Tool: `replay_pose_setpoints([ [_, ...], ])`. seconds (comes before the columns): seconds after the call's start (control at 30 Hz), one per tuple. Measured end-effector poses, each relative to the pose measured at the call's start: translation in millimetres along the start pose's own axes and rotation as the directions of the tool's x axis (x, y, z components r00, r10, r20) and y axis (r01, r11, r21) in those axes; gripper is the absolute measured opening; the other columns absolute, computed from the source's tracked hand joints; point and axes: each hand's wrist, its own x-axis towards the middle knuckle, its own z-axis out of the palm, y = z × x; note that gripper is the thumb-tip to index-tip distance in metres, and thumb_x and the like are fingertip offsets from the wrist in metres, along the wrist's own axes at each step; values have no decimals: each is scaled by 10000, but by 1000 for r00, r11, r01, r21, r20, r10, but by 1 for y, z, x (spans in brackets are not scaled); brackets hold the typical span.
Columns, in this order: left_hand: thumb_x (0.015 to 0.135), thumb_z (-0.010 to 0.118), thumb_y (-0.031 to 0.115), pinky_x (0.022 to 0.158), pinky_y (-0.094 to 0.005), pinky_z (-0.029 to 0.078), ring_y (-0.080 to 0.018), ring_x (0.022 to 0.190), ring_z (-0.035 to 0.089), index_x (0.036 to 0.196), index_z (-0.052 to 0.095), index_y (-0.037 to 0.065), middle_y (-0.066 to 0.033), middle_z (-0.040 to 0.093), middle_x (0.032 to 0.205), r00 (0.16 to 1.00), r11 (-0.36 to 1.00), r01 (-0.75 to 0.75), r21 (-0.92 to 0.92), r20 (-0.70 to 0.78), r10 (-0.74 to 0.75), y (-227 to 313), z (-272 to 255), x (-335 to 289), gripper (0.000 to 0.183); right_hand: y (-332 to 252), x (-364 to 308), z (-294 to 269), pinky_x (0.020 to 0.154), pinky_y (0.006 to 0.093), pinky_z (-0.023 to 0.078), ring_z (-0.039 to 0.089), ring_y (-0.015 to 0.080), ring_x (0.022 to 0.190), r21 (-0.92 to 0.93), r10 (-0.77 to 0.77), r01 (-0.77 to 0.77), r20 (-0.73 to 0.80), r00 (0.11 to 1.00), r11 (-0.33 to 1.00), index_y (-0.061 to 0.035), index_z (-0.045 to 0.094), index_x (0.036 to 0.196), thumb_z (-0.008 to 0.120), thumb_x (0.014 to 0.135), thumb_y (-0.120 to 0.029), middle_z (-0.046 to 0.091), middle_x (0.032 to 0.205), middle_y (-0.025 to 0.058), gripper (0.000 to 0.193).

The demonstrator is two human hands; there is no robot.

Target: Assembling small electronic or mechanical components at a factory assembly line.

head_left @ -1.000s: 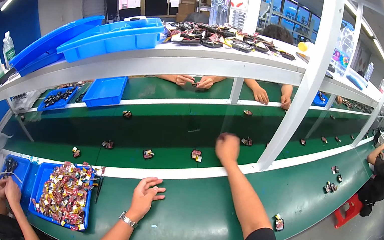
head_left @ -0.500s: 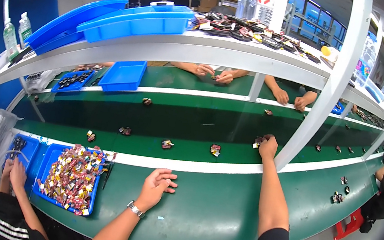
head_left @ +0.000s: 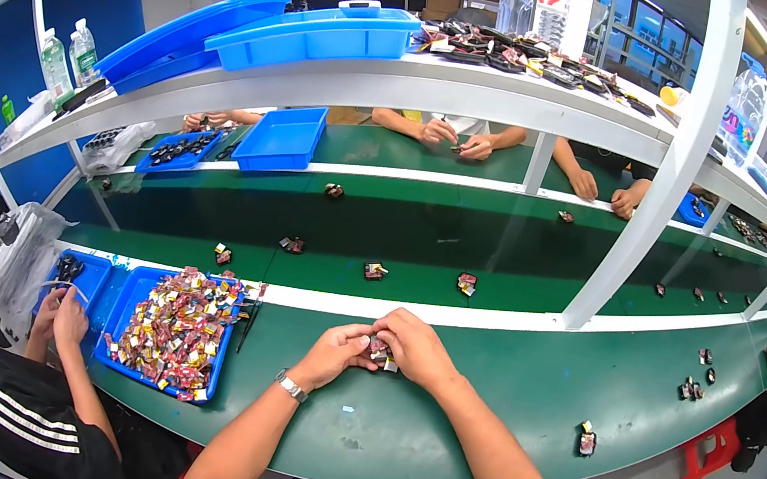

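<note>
Above the green bench top [head_left: 500, 391], my two hands meet in front of me. My left hand [head_left: 333, 358], with a metal-banded watch on its wrist, pinches a small red-brown and white electronic part [head_left: 379, 352]. My right hand [head_left: 416, 349] closes on the same part from the other side, its fingers partly covering it. To the right, a similar small part with a white and yellow label [head_left: 585, 440] lies alone on the bench. Left of my hands stands a blue tray [head_left: 215, 382] heaped with small red, yellow and white parts [head_left: 175, 332].
Beyond a white rail [head_left: 323, 300], small parts [head_left: 375, 271] lie spaced along a green belt [head_left: 425, 236]. A white post [head_left: 652, 183] rises at right. Blue trays [head_left: 327, 32] sit on the overhead shelf. A co-worker [head_left: 16, 371] sits at left; other people's hands [head_left: 461, 139] work opposite.
My right hand has come back from the belt to my left hand, and both now hold a part. My left hand has closed from its loosely open pose. The whole view has shifted slightly.
</note>
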Motion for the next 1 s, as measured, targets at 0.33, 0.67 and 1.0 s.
replay_pose_setpoints([
  [0.33, 993, 474, 56, 884, -338, 580, -184, 970, 651, 1273, 513, -52, -110, 635, 1083, 981, 999, -48, -21, -186, 44, -2, -2, 0, 303, -4, -7, -1, 852, 387, 499, 562, 273, 1068, -355, -281, 254, -25, 959, 900, -94, 651, 997, 691, 758, -44, 578, 1147, 78, 248],
  [0.67, 987, 482, 35, 916, -355, 568, -217, 1036, 650, 1334, 457, -27, -158, 625, 1171, 993, 998, -51, 25, -109, 54, -2, -1, 0, 354, 5, -7, -2, 959, 398, 464, 514, 295, 1169, -250, -205, 213, 59, 977, 944, -87, 678, 903, 722, 786, -89, 556, 1246, 100, 125],
  [1.0, 947, 560, 18, 937, -357, 555, -198, 1064, 631, 1346, 458, -3, -121, 597, 1222, 1000, 1000, 10, -29, -21, -11, 0, -8, -1, 412, 6, -13, 2, 1011, 387, 431, 479, 293, 1230, -98, -28, 32, 46, 999, 995, -69, 685, 902, 672, 843, -119, 545, 1297, 88, 78],
])
